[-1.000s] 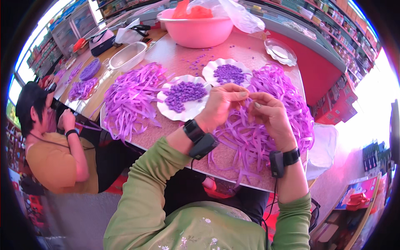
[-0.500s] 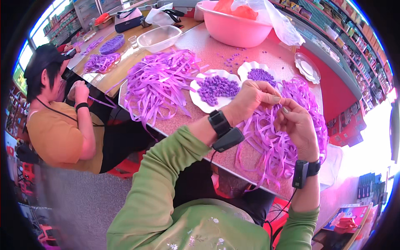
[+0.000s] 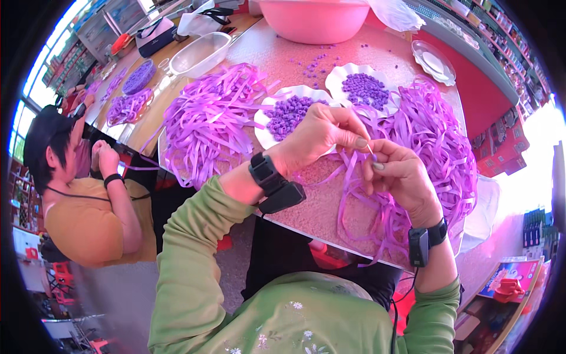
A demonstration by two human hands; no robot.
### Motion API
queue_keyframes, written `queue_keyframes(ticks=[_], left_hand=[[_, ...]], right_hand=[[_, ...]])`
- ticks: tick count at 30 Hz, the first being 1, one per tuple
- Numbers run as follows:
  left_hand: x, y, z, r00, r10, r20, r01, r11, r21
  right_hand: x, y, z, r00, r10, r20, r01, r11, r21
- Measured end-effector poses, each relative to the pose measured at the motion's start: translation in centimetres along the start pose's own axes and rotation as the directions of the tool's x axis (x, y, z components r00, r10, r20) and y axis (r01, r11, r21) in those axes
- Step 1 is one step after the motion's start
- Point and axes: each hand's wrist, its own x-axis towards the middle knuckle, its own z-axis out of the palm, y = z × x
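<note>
Over the table, my left hand (image 3: 336, 128) is closed in a pinch on a thin pale strand (image 3: 370, 148), whose exact kind I cannot make out. Close against it, my right hand (image 3: 401, 176) pinches what looks like a small purple bead (image 3: 375, 157) at the strand's end. Behind my left hand, purple beads (image 3: 288, 113) fill a white scalloped plate (image 3: 261, 131). A second white plate (image 3: 335, 78) carries smaller-looking purple beads (image 3: 365, 89). Purple ribbons (image 3: 445, 144) are heaped beneath and right of my right hand, some hanging over the table's front edge.
Another ribbon heap (image 3: 206, 115) lies on the left. Loose beads (image 3: 315, 64) are scattered before a large pink basin (image 3: 315, 20). A clear tray (image 3: 200, 54) stands at back left, stacked lids (image 3: 434, 61) at back right. A co-worker (image 3: 88, 218) sits left, handling a ribbon.
My view has shifted, so the table sits higher in the picture. Both hands now appear lower and further left, with the pale strand and the bead visible between the fingertips.
</note>
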Motion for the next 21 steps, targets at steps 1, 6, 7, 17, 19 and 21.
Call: queue_keyframes(ticks=[1, 6, 7, 17, 19, 21], left_hand=[[-0.1, -0.2, -0.1, 1.000, 0.022, -0.011, -0.021, 1.000, 0.007], [-0.7, -0.7, -0.3, 0.997, 0.014, -0.071, -0.015, 1.000, -0.024], [-0.7, -1.5, -0.3, 0.992, -0.041, -0.119, 0.025, 0.991, -0.132], [-1.2, -1.9, 0.7, 0.978, 0.032, -0.207, -0.076, 0.976, -0.204], [-1.4, -1.5, 1.1, 0.983, 0.031, -0.182, -0.065, 0.981, -0.181], [-1.6, -1.0, 1.1, 0.984, 0.048, -0.171, -0.073, 0.987, -0.144]], right_hand=[[0.1, -0.1, -0.4, 1.000, 0.000, 0.031, 0.000, 1.000, -0.012], [0.1, -0.3, -0.1, 0.990, -0.142, -0.001, 0.140, 0.979, -0.151], [0.0, -0.1, 0.2, 0.982, -0.176, -0.064, 0.157, 0.961, -0.226], [-1.0, -0.8, 0.1, 0.995, -0.090, -0.036, 0.082, 0.981, -0.176], [-1.4, -1.2, 0.4, 0.995, -0.100, -0.026, 0.094, 0.981, -0.172], [-1.6, -1.1, 0.3, 0.994, -0.111, 0.013, 0.112, 0.983, -0.147]])
